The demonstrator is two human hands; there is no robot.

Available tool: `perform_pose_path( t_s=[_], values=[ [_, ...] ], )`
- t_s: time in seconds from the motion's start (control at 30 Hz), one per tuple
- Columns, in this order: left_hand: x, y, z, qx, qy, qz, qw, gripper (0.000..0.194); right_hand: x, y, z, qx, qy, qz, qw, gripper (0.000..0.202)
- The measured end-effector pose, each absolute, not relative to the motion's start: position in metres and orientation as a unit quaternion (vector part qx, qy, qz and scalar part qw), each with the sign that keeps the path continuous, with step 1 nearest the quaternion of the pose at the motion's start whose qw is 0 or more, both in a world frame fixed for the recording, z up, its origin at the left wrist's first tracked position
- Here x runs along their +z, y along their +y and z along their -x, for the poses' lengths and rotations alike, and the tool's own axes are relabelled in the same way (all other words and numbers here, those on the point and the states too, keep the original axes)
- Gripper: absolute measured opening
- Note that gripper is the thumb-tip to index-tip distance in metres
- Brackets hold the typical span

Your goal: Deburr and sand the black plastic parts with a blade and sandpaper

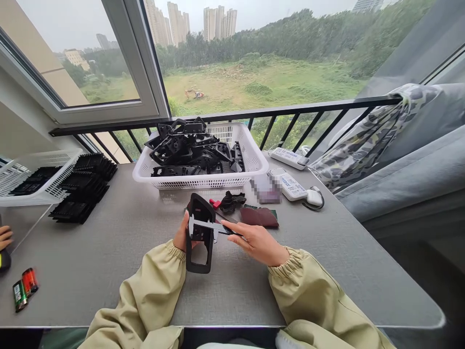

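My left hand (180, 233) grips a black plastic frame (199, 267) by its left side, holding it upright above the table. Part of that hand is hidden behind the frame. In my right hand (259, 243) is a caliper (207, 224), its grey jaws lying across the frame's opening. Whether the jaw tips touch the plastic is too small to tell. Just beyond the hands lie a red clip-like piece (215, 203), a crumpled black item (232, 201) and a dark red cloth (258, 217).
Behind stands a white basket (203, 182) heaped with black plastic parts (192, 148). Stacked black parts (85, 184) and another white basket (70, 167) are at left. Batteries (25, 288) lie front left, near another person's hand (5, 237). White devices (290, 186) sit at right.
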State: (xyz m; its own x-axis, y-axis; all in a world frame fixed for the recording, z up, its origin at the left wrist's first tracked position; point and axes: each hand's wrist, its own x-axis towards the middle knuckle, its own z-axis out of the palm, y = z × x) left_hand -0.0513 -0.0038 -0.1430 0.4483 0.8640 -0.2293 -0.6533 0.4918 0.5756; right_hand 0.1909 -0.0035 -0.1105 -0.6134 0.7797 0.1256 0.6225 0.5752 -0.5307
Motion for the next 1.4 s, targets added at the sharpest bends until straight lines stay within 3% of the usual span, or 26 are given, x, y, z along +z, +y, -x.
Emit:
perform_pose_path(
  t_s=[0.3, 0.5, 0.97, 1.4],
  values=[
    [-0.158, -0.006, 0.054, 0.498, 0.276, -0.211, 0.794, 0.053, -0.103, -0.013, -0.187, 0.176, -0.854, 0.431, 0.231, 0.030],
    [-0.159, -0.008, 0.054, 0.518, 0.283, -0.212, 0.779, 0.054, -0.114, -0.013, -0.184, 0.143, -0.856, 0.394, 0.302, 0.032],
    [-0.150, -0.010, 0.053, 0.525, 0.298, -0.213, 0.768, 0.061, -0.121, -0.012, -0.186, 0.145, -0.869, 0.378, 0.284, 0.037],
    [-0.154, -0.008, 0.053, 0.520, 0.297, -0.217, 0.770, 0.053, -0.119, -0.013, -0.185, 0.164, -0.863, 0.382, 0.287, 0.037]
  ],
)
